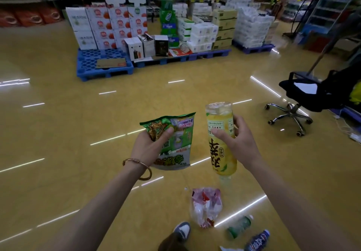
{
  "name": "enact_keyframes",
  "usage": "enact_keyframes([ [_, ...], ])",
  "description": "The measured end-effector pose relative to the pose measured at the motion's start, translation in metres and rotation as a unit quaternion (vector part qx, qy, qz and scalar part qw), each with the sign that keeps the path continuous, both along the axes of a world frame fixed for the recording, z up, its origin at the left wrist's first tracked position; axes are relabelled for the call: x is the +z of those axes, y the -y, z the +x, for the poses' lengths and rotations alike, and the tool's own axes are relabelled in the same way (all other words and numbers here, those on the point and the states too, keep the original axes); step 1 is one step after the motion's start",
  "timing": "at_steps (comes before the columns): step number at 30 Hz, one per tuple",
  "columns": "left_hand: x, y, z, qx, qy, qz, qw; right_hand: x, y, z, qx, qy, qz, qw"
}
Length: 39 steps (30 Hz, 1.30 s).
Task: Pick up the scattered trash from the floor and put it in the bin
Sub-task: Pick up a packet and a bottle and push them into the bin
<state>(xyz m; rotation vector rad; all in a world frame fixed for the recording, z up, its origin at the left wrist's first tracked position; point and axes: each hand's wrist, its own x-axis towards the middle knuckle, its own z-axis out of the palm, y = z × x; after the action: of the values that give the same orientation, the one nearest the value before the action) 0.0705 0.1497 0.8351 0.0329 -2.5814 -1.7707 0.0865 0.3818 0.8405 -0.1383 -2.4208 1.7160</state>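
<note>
Two grasps: left hand (150, 147) clasps snack bag (176, 140); right hand (238, 142) clasps bottle (220, 121), upended, neck down.

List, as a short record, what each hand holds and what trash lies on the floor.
left hand: grips a green crinkled plastic snack bag
right hand: grips a clear plastic bottle with a yellow label, neck toward the person
trash lying: crumpled clear plastic bag with red print; green plastic bottle; blue plastic bottle, on the glossy yellow floor
bin: not in view
nearby: black wheeled office chair, to the right
</note>
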Motion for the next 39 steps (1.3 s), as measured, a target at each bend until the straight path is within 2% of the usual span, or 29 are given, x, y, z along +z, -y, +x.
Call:
enact_keyframes([
  [14, 0.016, -0.001, -0.211, 0.03, -0.013, -0.006, 0.999, 0.007, 0.009, -0.227, 0.039, -0.006, -0.028, 0.999],
  [22, -0.003, 0.018, -0.287, 0.041, 0.017, -0.018, 0.999, -0.011, 0.024, -0.303, 0.063, 0.019, -0.013, 0.998],
  [31, -0.039, 0.016, -0.407, -0.058, 0.045, -0.023, 0.997, -0.047, 0.034, -0.375, -0.007, 0.072, 0.009, 0.997],
  [39, -0.07, 0.02, -0.522, -0.185, 0.077, -0.049, 0.978, -0.074, 0.058, -0.436, -0.133, 0.111, -0.043, 0.984],
])
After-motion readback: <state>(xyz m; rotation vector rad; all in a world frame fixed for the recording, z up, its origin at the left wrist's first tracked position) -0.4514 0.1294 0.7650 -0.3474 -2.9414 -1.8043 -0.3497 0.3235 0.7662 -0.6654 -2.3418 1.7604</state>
